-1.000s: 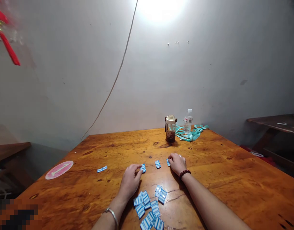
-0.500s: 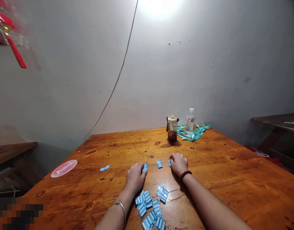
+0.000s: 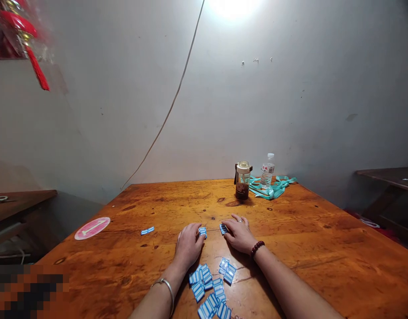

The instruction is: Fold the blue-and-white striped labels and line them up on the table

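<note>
Blue-and-white striped pieces lie on the wooden table (image 3: 124,261). My left hand (image 3: 189,243) rests on the tabletop, its fingers curved against a small striped piece (image 3: 203,232) at their right side. Opposite it, my right hand (image 3: 238,231) reaches over another striped piece (image 3: 223,229), fingertips on it and partly hiding it. Nearer to me, between my forearms, is a loose heap of several striped pieces (image 3: 208,305), with a few overlapping ones (image 3: 227,270) just above it. A narrow striped piece (image 3: 147,231) lies apart to the left.
A cup with dark contents (image 3: 242,181) stands at the back, beside a clear water bottle (image 3: 268,172) and turquoise ribbon (image 3: 273,191). A pink round sticker (image 3: 92,228) is at the table's left edge. Other tables (image 3: 21,204) flank both sides.
My right hand has moved left, from the farther piece to the middle one, closer to my left hand. My left hand stays at its piece. The view has shifted slightly.
</note>
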A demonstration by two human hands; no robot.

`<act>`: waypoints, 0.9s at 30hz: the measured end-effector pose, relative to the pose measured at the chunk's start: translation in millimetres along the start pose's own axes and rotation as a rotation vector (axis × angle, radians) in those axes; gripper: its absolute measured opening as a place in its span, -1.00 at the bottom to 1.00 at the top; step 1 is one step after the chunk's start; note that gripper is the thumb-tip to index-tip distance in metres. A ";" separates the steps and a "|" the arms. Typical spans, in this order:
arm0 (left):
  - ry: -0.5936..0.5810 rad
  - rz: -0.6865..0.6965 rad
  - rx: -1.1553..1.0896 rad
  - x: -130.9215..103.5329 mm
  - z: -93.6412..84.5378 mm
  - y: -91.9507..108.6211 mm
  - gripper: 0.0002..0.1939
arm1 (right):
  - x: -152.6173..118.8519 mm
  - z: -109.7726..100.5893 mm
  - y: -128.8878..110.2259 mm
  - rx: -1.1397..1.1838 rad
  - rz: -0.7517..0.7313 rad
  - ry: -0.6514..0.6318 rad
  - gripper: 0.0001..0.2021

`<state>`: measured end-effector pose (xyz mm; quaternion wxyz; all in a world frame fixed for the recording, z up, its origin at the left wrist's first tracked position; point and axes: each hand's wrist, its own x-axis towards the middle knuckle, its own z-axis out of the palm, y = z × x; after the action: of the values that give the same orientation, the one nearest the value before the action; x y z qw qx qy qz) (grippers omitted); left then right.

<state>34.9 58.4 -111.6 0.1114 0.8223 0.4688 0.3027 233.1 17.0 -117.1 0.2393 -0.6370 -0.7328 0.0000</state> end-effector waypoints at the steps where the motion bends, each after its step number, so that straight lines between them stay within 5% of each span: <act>1: 0.004 0.000 -0.006 -0.3 -0.5 0.4 -0.71 | 0.8 0.5 0.8 0.009 0.002 -0.007 -0.74; 11: 0.034 0.025 -0.033 -0.7 -0.6 -2.2 -0.73 | 0.2 3.4 -8.5 -0.006 0.039 0.049 -0.87; 17: 0.082 0.076 -0.052 -4.9 -9.5 -2.7 -0.74 | -8.0 -13.1 -19.8 0.024 0.046 0.086 -0.85; 20: 0.103 0.104 -0.085 -7.1 -15.6 -0.4 -0.75 | -20.2 -25.1 -27.4 0.129 -0.032 -0.103 -0.88; 23: 0.110 0.118 -0.114 -8.7 -19.2 2.5 -0.76 | -33.8 -33.3 -33.7 0.142 -0.093 -0.350 -0.71; 27: 0.101 0.135 -0.167 -10.3 -18.2 5.8 -0.77 | -38.4 -36.0 -36.6 0.110 -0.030 -0.480 -0.59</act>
<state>24.2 44.8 -98.6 0.1351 0.8235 0.3907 0.3885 214.4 -36.7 -87.5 0.0925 -0.5936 -0.7770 0.1877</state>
